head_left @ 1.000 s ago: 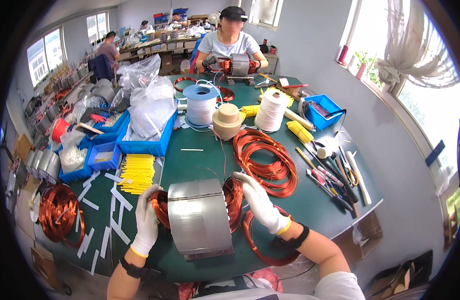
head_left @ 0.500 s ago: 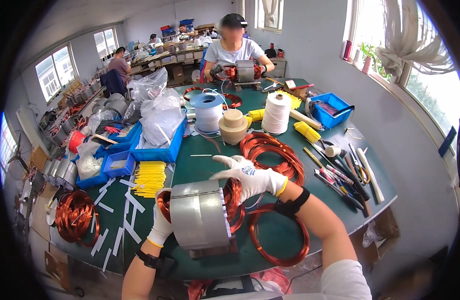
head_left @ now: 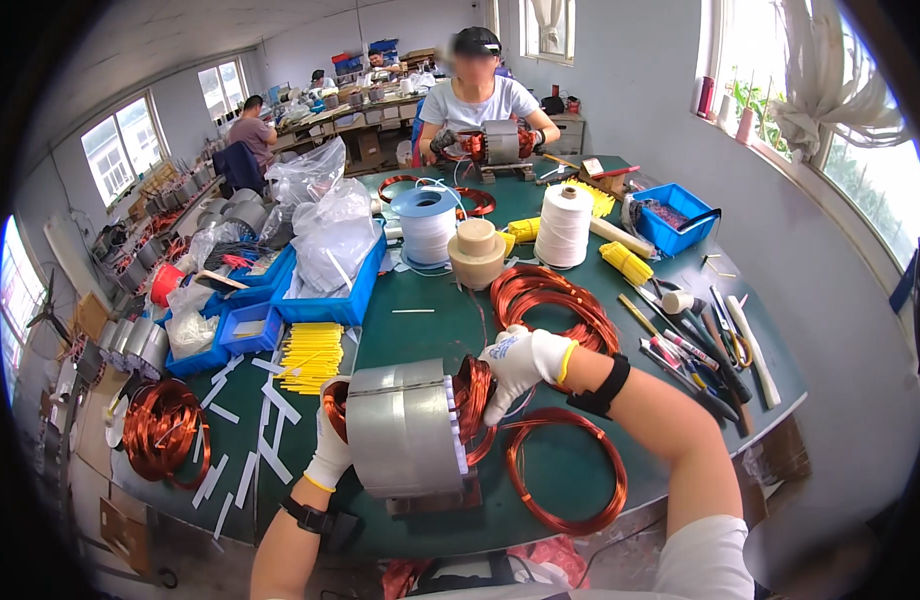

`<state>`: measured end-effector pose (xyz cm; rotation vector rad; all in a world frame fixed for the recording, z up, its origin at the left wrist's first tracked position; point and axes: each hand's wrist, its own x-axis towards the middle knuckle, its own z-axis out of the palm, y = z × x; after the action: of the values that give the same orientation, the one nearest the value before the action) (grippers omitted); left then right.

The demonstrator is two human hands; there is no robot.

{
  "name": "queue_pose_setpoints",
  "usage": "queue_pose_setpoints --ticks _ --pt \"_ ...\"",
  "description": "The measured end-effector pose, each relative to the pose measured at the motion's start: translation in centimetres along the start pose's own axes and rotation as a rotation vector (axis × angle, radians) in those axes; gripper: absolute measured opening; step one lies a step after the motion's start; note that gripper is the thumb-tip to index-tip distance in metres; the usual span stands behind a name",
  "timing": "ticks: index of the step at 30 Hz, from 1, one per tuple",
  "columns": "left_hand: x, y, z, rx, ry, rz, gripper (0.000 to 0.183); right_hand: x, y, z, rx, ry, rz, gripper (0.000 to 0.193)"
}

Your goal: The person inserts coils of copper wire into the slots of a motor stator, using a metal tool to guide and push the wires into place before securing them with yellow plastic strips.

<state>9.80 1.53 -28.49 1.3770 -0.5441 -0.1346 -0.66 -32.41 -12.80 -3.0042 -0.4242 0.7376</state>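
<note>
A grey metal motor stator (head_left: 400, 425) lies on its side in front of me, copper windings (head_left: 472, 395) bulging from its right end and white slot liners along that rim. My left hand (head_left: 330, 455), in a white glove, is wrapped against the stator's left end, beside the copper there; its fingertips are hidden. The gloved right hand (head_left: 525, 365) curls over the right-end windings, thumb pointing down along them. Beneath the stator is a dark stand (head_left: 445, 497). A loose copper wire coil (head_left: 610, 490) lies to the right, with wire leading toward the stator.
Farther back stand a white wire spool (head_left: 425, 235), a beige cup-shaped block (head_left: 477, 258) and a thread cone (head_left: 563, 228). Hand tools (head_left: 705, 365) lie right. Left are yellow strips (head_left: 312, 355), blue bins (head_left: 335, 305) and another copper coil (head_left: 160, 435). A co-worker (head_left: 480, 100) sits opposite.
My right hand has drawn its outstretched fingers back from beyond the windings and now bends down over their right side. The left hand stays at the stator; the view has shifted slightly.
</note>
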Motion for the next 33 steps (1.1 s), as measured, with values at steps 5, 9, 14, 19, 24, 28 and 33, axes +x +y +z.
queue_pose_setpoints --ticks 5,9,14,19,24,28,33 --pt "0.2 0.4 0.1 0.093 -0.035 0.065 0.054 -0.8 -1.3 -2.1 -0.234 -0.098 0.163 0.048" --pt "0.0 1.5 0.6 0.294 -0.066 0.211 0.054 -0.6 -2.2 -0.4 -0.203 0.037 0.403 0.031" --pt "-0.1 2.5 1.0 0.37 -0.108 0.241 0.051 -3.4 -2.2 0.4 -0.05 0.115 0.36 0.042" --pt "0.5 3.0 0.4 0.326 -0.125 0.142 0.046 -6.6 -4.4 1.5 0.75 0.32 -0.078 0.085" --pt "0.7 3.0 0.5 0.419 -0.161 0.225 0.041 -3.3 -6.9 6.4 0.542 0.866 -0.003 0.08" --pt "0.3 3.9 1.9 0.328 -0.104 0.212 0.041 -1.2 -6.8 8.6 0.479 1.053 -0.05 0.072" --pt "-1.7 7.9 2.6 0.025 -0.196 -0.371 0.036 -2.6 -7.2 7.8 0.667 0.582 0.134 0.067"
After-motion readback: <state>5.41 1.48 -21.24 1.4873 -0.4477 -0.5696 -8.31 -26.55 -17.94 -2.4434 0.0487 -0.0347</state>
